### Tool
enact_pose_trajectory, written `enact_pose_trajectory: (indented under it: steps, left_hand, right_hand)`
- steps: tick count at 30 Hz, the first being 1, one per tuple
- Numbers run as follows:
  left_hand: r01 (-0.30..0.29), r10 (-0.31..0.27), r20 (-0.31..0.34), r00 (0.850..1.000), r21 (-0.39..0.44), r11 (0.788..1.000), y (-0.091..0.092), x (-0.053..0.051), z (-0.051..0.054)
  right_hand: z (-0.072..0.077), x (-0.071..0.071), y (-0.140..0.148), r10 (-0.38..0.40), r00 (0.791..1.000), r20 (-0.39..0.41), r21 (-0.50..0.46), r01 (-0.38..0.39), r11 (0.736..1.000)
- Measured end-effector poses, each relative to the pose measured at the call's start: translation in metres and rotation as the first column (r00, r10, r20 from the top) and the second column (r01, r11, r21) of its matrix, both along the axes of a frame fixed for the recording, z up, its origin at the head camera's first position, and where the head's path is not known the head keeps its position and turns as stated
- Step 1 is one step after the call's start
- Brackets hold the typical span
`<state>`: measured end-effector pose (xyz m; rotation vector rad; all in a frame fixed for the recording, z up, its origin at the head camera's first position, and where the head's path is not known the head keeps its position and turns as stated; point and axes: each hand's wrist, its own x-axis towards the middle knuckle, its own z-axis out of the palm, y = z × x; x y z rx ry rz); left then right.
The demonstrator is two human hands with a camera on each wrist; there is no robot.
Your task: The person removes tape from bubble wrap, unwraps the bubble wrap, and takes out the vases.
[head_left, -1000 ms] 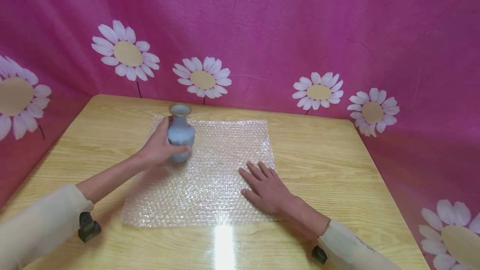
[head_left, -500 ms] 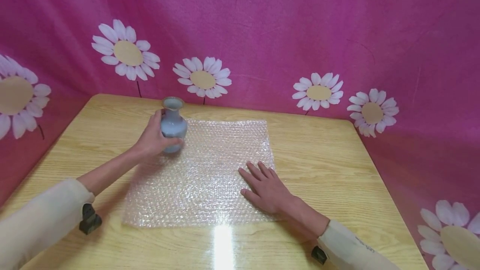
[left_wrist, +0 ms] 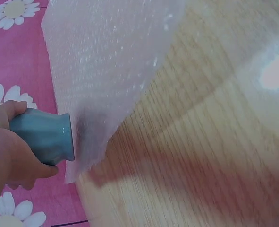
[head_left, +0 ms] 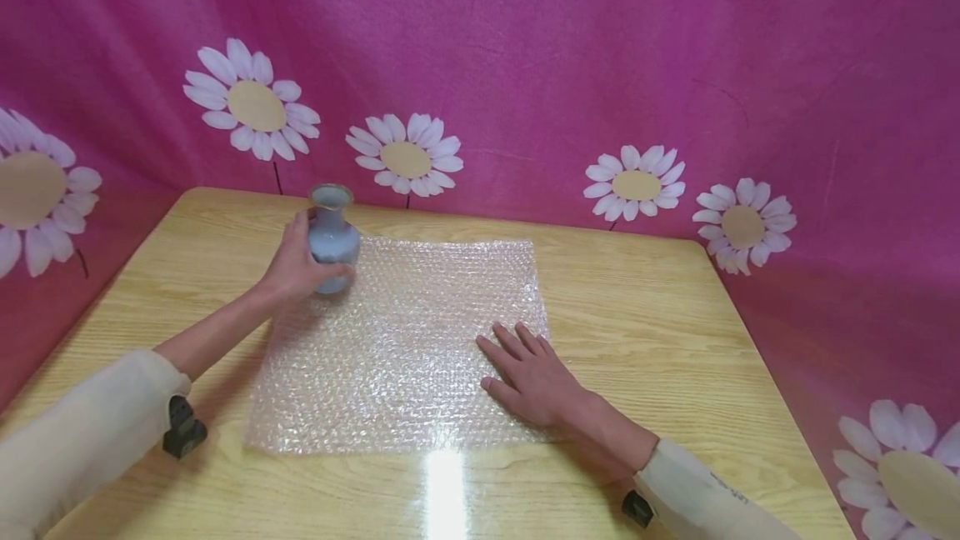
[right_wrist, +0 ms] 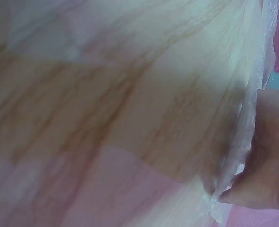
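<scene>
My left hand (head_left: 295, 261) grips a pale blue-grey vase (head_left: 334, 242) with a brownish rim, thumb across its front and fingers behind. The vase is upright over the far left corner of a sheet of bubble wrap (head_left: 420, 348). In the left wrist view the vase's base (left_wrist: 59, 137) is close to the wrap; whether they touch I cannot tell. My right hand (head_left: 536, 377) rests with spread fingers on the wrap's right edge. The right wrist view shows that hand (right_wrist: 271, 151) against the wrap's edge.
The bubble wrap lies flat on a wood-grain table (head_left: 637, 340). A pink cloth (head_left: 510, 65) with daisy prints rises behind the table and along both sides. Each sleeve has a dark wrist camera (head_left: 182, 427) below it.
My left hand has carried the vase away from me and to the left, from further in on the wrap toward its far left corner. My right hand has stayed in place.
</scene>
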<state>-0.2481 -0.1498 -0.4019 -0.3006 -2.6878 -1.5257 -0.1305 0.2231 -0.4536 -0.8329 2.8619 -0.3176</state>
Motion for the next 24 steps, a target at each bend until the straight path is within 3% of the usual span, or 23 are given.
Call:
enact_pose_trajectory:
  steps: [10,24]
  left_hand:
    - [-0.018,0.018,-0.016,1.000,0.004,1.000,-0.007,-0.007,0.000]
    - [-0.095,0.095,-0.044,0.995,-0.016,0.995,-0.023,-0.021,-0.002]
  right_hand:
    - [0.001,0.001,0.000,0.004,1.000,0.002,-0.014,-0.004,1.000]
    - [0.002,0.000,0.000,0.010,1.000,0.000,-0.001,-0.010,1.000]
